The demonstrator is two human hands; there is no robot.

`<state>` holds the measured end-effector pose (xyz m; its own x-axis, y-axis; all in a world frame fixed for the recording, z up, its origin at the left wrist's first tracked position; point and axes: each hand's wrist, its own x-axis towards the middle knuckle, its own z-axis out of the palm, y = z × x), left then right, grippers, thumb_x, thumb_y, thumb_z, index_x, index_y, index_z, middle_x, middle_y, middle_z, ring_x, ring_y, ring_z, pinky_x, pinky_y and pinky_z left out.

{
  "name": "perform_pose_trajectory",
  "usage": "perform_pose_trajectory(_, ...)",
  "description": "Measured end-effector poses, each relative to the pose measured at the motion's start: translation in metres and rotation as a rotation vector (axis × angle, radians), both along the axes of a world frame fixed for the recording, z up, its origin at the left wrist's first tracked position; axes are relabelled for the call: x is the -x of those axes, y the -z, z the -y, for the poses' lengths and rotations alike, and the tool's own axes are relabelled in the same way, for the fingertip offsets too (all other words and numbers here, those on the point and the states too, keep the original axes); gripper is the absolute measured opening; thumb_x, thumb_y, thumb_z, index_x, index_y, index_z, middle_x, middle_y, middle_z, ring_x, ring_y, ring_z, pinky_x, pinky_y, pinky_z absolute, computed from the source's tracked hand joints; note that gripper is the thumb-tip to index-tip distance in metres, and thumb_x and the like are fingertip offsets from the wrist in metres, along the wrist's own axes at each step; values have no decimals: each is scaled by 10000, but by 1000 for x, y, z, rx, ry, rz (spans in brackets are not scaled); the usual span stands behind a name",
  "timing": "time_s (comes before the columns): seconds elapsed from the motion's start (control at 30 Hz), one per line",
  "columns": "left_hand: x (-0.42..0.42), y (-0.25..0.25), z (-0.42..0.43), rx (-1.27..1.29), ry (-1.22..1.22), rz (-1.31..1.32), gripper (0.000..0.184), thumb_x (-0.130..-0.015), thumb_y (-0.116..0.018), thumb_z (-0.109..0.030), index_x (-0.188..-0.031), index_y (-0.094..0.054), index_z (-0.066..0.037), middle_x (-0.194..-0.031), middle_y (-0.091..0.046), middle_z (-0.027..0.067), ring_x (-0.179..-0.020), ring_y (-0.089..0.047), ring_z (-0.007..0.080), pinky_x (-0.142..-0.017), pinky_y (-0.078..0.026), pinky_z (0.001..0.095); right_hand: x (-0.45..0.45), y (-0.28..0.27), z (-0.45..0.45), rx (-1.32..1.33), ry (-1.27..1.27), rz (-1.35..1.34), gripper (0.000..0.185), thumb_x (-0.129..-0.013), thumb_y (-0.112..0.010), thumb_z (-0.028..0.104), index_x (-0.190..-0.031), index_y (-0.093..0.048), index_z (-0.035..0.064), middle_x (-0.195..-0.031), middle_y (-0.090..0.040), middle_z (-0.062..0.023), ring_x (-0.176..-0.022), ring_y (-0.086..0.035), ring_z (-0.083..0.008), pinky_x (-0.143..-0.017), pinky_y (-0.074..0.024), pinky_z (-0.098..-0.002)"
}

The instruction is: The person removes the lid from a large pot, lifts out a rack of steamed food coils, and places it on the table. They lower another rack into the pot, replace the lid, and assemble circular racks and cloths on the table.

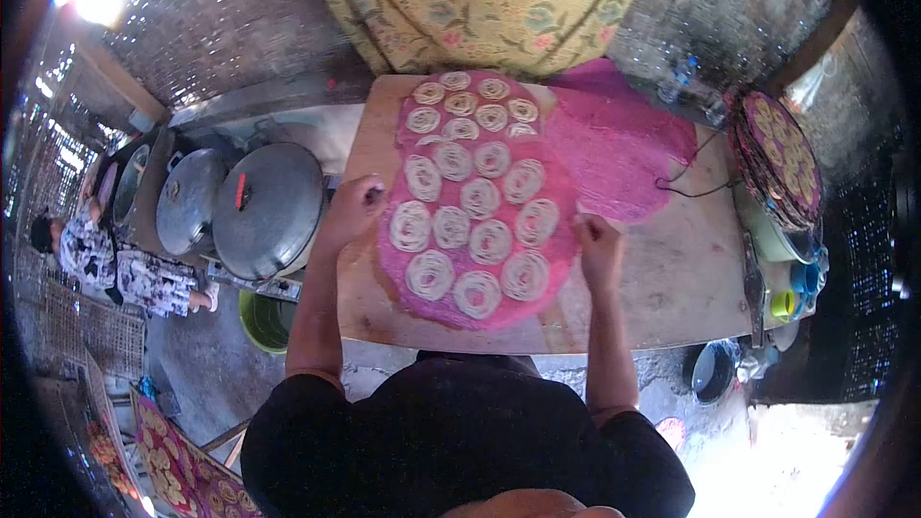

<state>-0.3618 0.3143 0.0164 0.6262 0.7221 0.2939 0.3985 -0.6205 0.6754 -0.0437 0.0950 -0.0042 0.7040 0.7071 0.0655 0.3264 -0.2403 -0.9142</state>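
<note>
Pink sheet: I see it [561, 197] lying on the wooden table [672, 273], directly before the torso, dotted with pale noodle-like coils [489, 242]; a plain magenta cloth [614, 153] adjoins it on the right.
Left hand [357, 203]: beside the sheet's left edge, fingers curled in; from my end I cannot tell whether they pinch anything.
Right hand [600, 242]: at the right edge, fingers bent; contact looks likely, but I cannot confirm a grip.
Handling: I judge the sheet light and limp, liable to sag or crease; the coils look soft and easily smeared.
Hold points: I'd favour the uncovered rim on opposite sides, away from the coils, pulled gently taut.
</note>
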Motion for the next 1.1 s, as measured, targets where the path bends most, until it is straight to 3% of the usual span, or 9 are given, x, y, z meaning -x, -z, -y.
perform_pose_trajectory(0.07,44,1,-6,-51,-189,-199,161,-759,-624,-113,-840,-567,14,-703,-584,140,-605,-560,207,-574,-437,332,26,44,-39,-196,-85,-69,225,-813,-621,168,-891,-641,-42,-737,-637,-86,-664,-560,-117,-631,-454,-275)
perform_pose_trajectory(0.17,90,28,-15,27,-348,-164,154,-756,-606,-134,-827,-578,0,-694,-580,155,-605,-566,263,-572,-438,358,58,72,-76,-241,-124,-34,215,-809,-618,155,-899,-641,-38,-742,-640,-88,-661,-565,-119,-619,-457,-279)
perform_pose_trajectory(0.37,136,125,-34,-85,-505,-275,150,-800,-559,-154,-875,-589,-28,-786,-611,177,-738,-602,336,-680,-470,403,51,133,-93,-30,-66,143,205,-811,-609,180,-911,-647,4,-790,-646,-146,-684,-618,-200,-616,-477,-315)
perform_pose_trajectory(0.4,130,109,-22,-79,-575,-353,205,-826,-523,-143,-989,-577,-31,-901,-615,184,-855,-597,346,-774,-457,429,46,141,-87,-54,-43,261,213,-820,-605,189,-936,-641,15,-812,-639,-149,-706,-625,-225,-620,-476,-318)
perform_pose_trajectory(0.6,103,82,-21,-277,-478,-150,292,-833,-535,-159,-1093,-534,-25,-1038,-574,176,-939,-559,325,-803,-437,406,42,121,9,-131,227,218,165,-844,-579,164,-928,-621,28,-839,-630,-135,-694,-619,-239,-599,-475,-330)
perform_pose_trajectory(0.73,26,42,3,-222,-220,-15,306,-778,-607,-75,-1073,-543,-24,-961,-570,156,-891,-542,322,-806,-412,425,57,106,81,-61,395,192,125,-844,-572,140,-897,-626,40,-833,-602,-125,-703,-601,-252,-605,-470,-326)
perform_pose_trajectory(0.9,-117,57,49,-335,401,8,494,-735,-669,-108,-1190,-485,-57,-1160,-532,173,-1066,-509,312,-909,-400,403,76,107,141,-59,555,254,134,-848,-570,135,-901,-621,23,-829,-594,-120,-690,-593,-229,-590,-464,-316)
perform_pose_trajectory(0.93,-145,62,68,-202,502,-106,570,-754,-674,-227,-1245,-438,-59,-1249,-467,180,-1142,-461,326,-949,-366,437,77,110,151,-24,569,171,128,-847,-570,124,-900,-621,20,-839,-598,-120,-700,-596,-228,-583,-468,-314)
perform_pose_trajectory(1.1,-279,118,110,-490,628,-392,723,-795,-585,-469,-1337,-312,-76,-1396,-282,192,-1296,-256,370,-1000,-271,528,56,98,196,-44,619,244,124,-860,-557,121,-899,-624,24,-833,-601,-109,-671,-597,-207,-579,-475,-300)
